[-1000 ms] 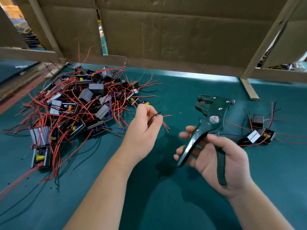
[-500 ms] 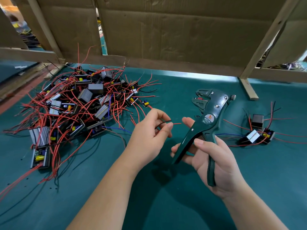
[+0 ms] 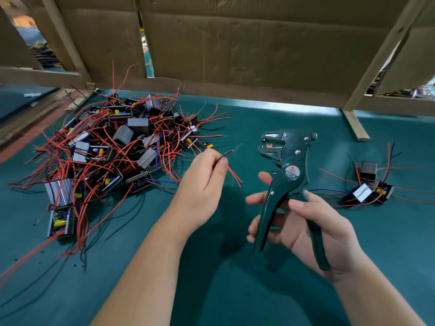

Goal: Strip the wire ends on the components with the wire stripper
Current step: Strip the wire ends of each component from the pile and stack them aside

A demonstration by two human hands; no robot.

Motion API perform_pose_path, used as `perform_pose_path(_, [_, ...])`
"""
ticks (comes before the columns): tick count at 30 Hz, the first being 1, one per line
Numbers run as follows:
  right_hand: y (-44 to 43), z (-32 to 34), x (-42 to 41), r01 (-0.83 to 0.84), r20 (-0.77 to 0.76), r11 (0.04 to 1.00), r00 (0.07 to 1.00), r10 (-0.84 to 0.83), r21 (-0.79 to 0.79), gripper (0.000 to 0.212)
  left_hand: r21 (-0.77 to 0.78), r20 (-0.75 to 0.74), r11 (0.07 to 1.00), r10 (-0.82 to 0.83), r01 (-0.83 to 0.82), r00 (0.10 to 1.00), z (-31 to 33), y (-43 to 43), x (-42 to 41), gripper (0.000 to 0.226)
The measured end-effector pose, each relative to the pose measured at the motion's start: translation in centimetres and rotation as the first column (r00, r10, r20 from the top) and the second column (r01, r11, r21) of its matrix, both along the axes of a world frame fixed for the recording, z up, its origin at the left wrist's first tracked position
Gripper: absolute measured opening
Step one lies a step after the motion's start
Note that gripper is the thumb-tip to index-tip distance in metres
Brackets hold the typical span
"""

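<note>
thin wires [image 3: 227, 153] held just short of the wire stripper [image 3: 287, 176]

a tangled pile of components [image 3: 106, 151] lies left on the green table [image 3: 390, 245]; the left hand [image 3: 202, 184] pinches the thin wires between thumb and forefinger, tips near the wire stripper, not touching; the right hand [image 3: 313, 228] grips its spread handles; a few more components [image 3: 367, 194] lie far right.

wire end [image 3: 233, 149]: blurred | red wires [image 3: 23, 262]: cut by left edge
</note>
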State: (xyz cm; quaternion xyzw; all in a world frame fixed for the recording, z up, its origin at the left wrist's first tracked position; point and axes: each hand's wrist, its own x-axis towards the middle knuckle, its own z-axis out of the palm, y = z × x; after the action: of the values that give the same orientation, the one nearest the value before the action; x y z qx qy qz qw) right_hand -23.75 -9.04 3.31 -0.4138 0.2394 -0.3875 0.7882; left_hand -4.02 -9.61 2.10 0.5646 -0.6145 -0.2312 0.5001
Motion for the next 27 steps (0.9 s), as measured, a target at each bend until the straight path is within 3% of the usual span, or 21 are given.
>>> perform_pose_path(5, [-0.1,0.2,-0.2,-0.139,0.048,0.989,0.989,0.137,0.044,0.075,-0.028,-0.028,0.999,-0.037,0.036,0.999,0.7,0.6,-0.2,0.041])
perform_pose_path(13, [-0.4,0.3,-0.6,-0.297,0.11,0.954,0.95,0.292,0.036,0.07,-0.071,-0.002,0.997,0.002,-0.002,1.0,0.9,0.4,0.1,0.022])
perform_pose_path(20, [-0.5,0.1,-0.7,-0.287,0.118,0.954,0.954,0.277,0.081,0.074,-0.133,-0.037,0.99,-0.041,0.035,0.998,1.2,0.6,0.0,0.021])
perform_pose_path(27, [0.0,0.4,-0.6,-0.376,0.1,0.926,0.923,0.372,0.026,0.07,-0.133,0.085,0.99,-0.039,0.05,0.996,1.2,0.5,-0.1,0.017])
